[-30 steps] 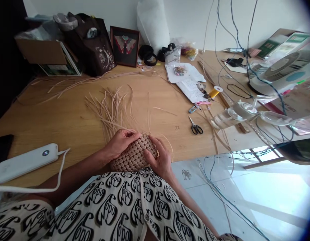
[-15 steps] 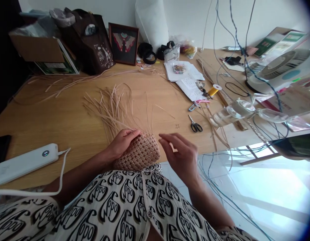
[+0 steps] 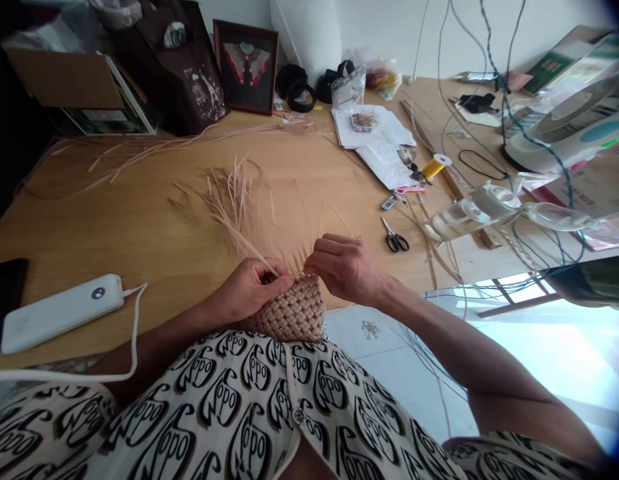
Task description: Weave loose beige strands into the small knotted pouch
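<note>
A small woven basket (image 3: 292,310) of tan strips rests against the patterned shirt at the table's front edge. Many loose weaving strips (image 3: 234,200) fan out from its rim over the tabletop. My left hand (image 3: 252,290) is closed on the rim, thumb on the near side. At the right end of the rim, my right hand (image 3: 342,267) has its fingers curled in a pinch around the thin strips there; exactly which strip it grips is partly hidden by the fingers.
Black-handled scissors (image 3: 395,236) lie to the right, near a yellow spool (image 3: 436,165) and papers (image 3: 384,167). A white power bank (image 3: 62,313) with a cable sits at left. At the back stand a framed picture (image 3: 245,67) and a dark bag (image 3: 189,73). A fan (image 3: 564,127) stands far right.
My right hand has moved left from beside the basket to its rim, and its fingers have closed. My left thumb has shifted right along the rim. The view has tilted slightly.
</note>
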Demonstrator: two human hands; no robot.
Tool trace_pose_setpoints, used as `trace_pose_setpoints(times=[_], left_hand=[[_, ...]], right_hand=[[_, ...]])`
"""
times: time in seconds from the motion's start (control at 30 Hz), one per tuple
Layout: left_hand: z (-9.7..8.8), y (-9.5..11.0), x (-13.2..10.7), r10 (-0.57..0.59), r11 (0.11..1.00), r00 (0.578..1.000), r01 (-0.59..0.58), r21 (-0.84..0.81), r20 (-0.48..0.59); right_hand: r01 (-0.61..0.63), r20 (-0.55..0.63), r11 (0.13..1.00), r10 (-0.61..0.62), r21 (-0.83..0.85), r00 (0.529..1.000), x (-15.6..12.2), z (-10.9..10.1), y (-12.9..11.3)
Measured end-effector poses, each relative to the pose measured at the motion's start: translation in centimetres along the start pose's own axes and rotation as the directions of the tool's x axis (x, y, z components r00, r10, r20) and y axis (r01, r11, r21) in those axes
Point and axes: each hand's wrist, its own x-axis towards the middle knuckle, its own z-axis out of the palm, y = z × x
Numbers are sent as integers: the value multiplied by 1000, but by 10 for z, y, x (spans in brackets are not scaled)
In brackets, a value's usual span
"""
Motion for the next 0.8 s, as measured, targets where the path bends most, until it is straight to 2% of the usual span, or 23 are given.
trace_pose_setpoints(times=[0.13, 0.23, 0.33, 0.37, 0.43, 0.5, 0.57, 0.7, 0.8], left_hand=[[-6, -1, -5, 27, 999, 999, -28, 21, 27], [-11, -6, -3, -7, 997, 1000, 9, -70, 27], [-10, -11, 0, -39, 986, 999, 40, -164, 12], [-9, -12, 2, -37, 986, 999, 40, -160, 16], [-4, -10, 4, 1, 993, 1000, 2, -116, 25], [1, -8, 4, 63, 994, 998, -62, -88, 13], [5, -6, 3, 85, 993, 996, -85, -76, -2], [7, -4, -5, 43, 998, 998, -45, -41, -35], [7, -2, -10, 24, 999, 1000, -24, 26, 5]], right_hand=[[-45, -15, 995, 47, 94, 999, -6, 0, 8], [-99, -43, 984, 107, 147, 993, -2, -9, 10], [-198, -96, 955, 223, 221, 970, 16, -18, 2], [-224, -65, 941, 247, 256, 967, 24, -19, -2], [-230, 89, 918, 213, 323, 973, 43, -17, -9], [-267, 239, 867, 178, 421, 955, 60, -12, -15], [-321, 311, 799, 177, 509, 934, 71, -8, -18], [-340, 296, 753, 200, 564, 934, 74, -7, -28], [-324, 263, 740, 204, 589, 943, 70, -2, -38]])
